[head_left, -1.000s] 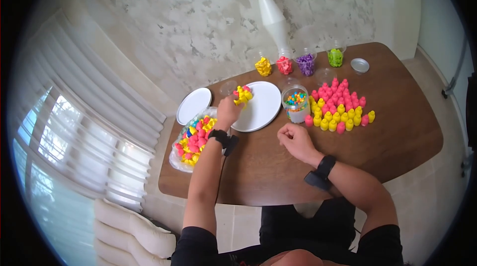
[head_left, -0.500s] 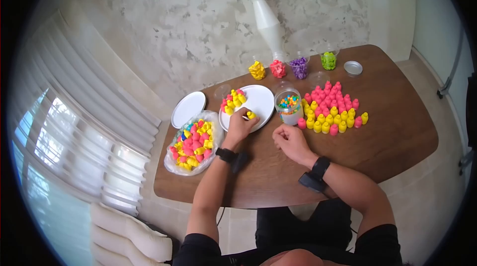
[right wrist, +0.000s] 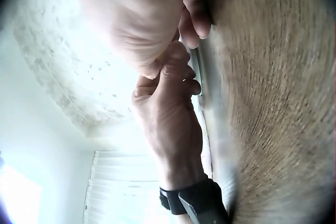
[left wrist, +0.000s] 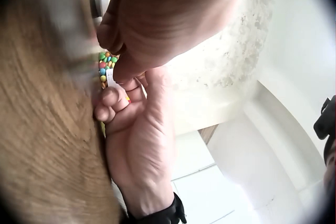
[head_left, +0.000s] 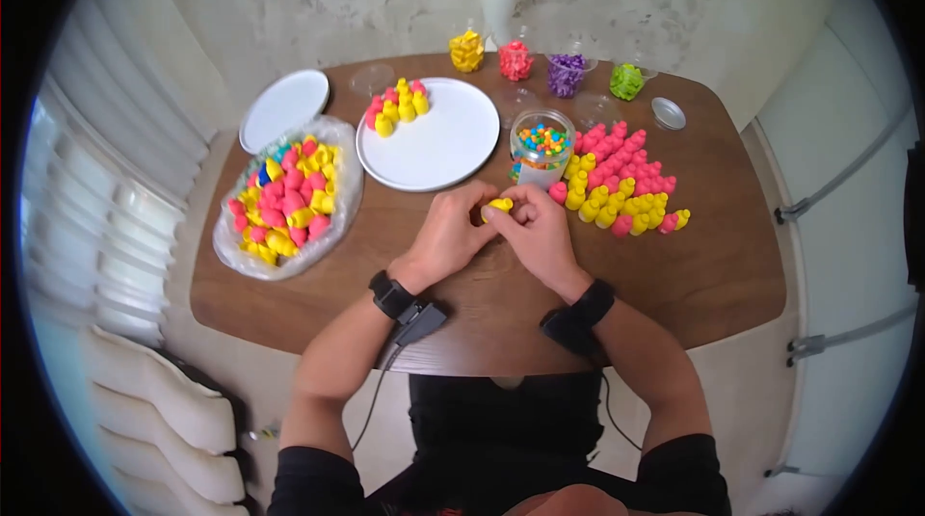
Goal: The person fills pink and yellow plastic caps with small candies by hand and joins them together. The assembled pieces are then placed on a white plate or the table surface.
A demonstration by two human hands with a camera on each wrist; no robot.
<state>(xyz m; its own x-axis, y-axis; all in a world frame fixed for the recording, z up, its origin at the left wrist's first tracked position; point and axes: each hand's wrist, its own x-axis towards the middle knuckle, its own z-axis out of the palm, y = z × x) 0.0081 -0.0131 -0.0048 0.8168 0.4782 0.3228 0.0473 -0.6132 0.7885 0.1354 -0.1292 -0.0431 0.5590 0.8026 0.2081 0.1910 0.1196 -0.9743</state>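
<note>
Over the middle of the wooden table (head_left: 482, 323), my left hand (head_left: 485, 211) and right hand (head_left: 513, 213) meet fingertip to fingertip. Both pinch one small yellow piece (head_left: 499, 205) between them. Just beyond them lies a white plate (head_left: 453, 150) with a few pink and yellow pieces (head_left: 397, 106) at its far left rim. A clear jar of mixed coloured candies (head_left: 541, 142) stands to the plate's right. In the left wrist view the right hand (left wrist: 136, 140) curls under my left fingers, with the candies (left wrist: 106, 64) behind. The piece is hidden in both wrist views.
Many pink and yellow pieces (head_left: 617, 179) stand grouped right of the jar. A clear bag of pink and yellow pieces (head_left: 284, 198) lies at the left, with a second white plate (head_left: 284, 109) behind it. Cups of yellow (head_left: 467, 49), red (head_left: 515, 60), purple (head_left: 566, 73) and green (head_left: 626, 80) pieces line the back, near a lid (head_left: 667, 112).
My left hand set a handful on the plate, then drew back toward me with one yellow piece. The right hand moved left to meet it and now pinches it too.
</note>
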